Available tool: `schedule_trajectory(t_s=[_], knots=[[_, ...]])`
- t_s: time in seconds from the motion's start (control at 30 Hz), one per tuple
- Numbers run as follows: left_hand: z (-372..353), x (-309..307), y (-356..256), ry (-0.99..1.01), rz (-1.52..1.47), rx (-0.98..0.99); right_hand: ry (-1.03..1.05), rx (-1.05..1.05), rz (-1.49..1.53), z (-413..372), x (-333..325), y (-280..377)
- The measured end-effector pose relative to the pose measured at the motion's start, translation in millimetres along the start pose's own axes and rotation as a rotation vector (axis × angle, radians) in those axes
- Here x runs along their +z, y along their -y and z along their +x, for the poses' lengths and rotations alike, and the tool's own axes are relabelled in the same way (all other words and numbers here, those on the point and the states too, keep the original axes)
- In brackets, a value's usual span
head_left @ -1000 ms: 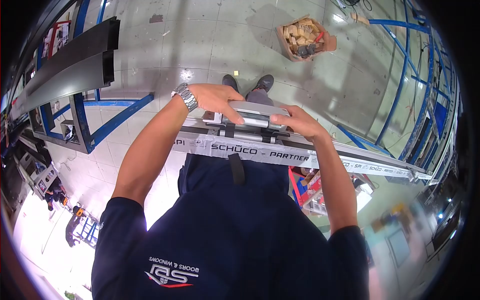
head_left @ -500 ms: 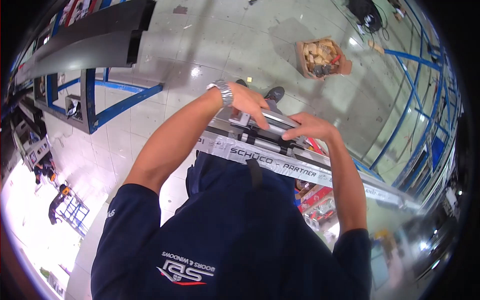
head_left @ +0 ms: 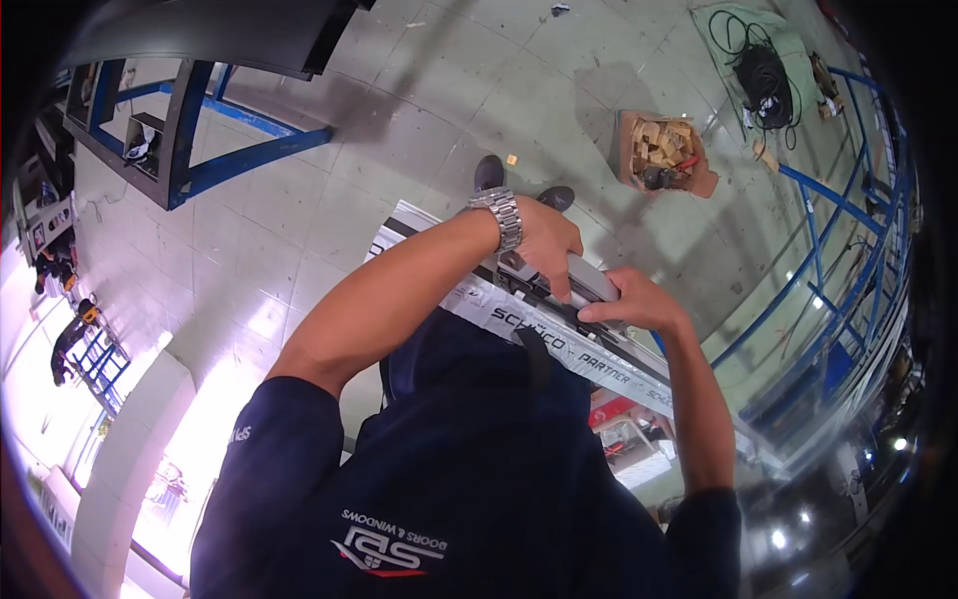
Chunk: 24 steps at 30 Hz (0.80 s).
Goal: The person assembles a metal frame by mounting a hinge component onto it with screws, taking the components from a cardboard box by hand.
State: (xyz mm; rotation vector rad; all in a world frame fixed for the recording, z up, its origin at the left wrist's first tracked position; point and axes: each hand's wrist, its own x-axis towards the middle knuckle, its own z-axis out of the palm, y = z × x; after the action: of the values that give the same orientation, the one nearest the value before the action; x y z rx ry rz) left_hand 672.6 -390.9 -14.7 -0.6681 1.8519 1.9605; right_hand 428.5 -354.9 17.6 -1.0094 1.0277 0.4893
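Observation:
A long aluminium profile, wrapped in white film (head_left: 569,344) printed "SCHÜCO - PARTNER", runs diagonally in front of my waist. My left hand (head_left: 544,245), with a metal watch (head_left: 504,217) on its wrist, is closed over the left end of a silver-grey metal bar (head_left: 591,280) at the profile. My right hand (head_left: 639,301) grips the bar's right end between thumb and fingers. Dark slots and fittings of the profile show beneath the bar. My palms hide the bar's ends, so its exact kind cannot be made out.
Beyond my shoes (head_left: 489,174), a cardboard box (head_left: 627,150) of wooden blocks stands on the tiled floor. Blue metal racks (head_left: 838,215) stand right; a blue-and-black frame stand (head_left: 259,165) carries dark panels left. Black cable (head_left: 763,80) lies at upper right. Another person (head_left: 72,339) is far left.
Both hands have shifted right and slightly down in view. The grey bar is now angled more steeply between them, sloping down to the right. My head view has turned a little.

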Motion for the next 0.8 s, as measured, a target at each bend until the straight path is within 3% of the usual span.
schedule_trajectory(t_s=[0.13, 0.23, 0.33, 0.57, 0.7, 0.73, 0.8], knots=[[-9.9, 4.9, 2.8, -0.063, 0.012, 0.034, -0.047, -0.012, -0.050, -5.7, 7.8, -3.4], [-20.5, 8.7, 19.4, -0.109, -0.152, 0.053, -0.062, -0.038, -0.018, -6.7, 10.8, -3.4], [-30.2, 22.2, 34.3, -0.242, -0.261, 0.212, -0.044, -0.064, -0.022, -3.0, 6.5, -7.6], [-46.1, 40.1, 23.2, -0.384, -0.271, 0.085, -0.092, -0.075, -0.136, -6.3, 12.1, -9.5], [-42.5, 44.1, 39.4, -0.331, -0.399, 0.151, -0.104, -0.134, -0.173, -13.0, 16.3, -3.2], [-40.2, 40.8, 45.4, -0.190, -0.427, 0.108, -0.101, -0.128, -0.177, -11.2, 15.8, -5.6], [-40.7, 42.2, 48.9, -0.161, -0.389, 0.141, -0.095, -0.134, -0.185, -8.1, 13.2, -8.1]])
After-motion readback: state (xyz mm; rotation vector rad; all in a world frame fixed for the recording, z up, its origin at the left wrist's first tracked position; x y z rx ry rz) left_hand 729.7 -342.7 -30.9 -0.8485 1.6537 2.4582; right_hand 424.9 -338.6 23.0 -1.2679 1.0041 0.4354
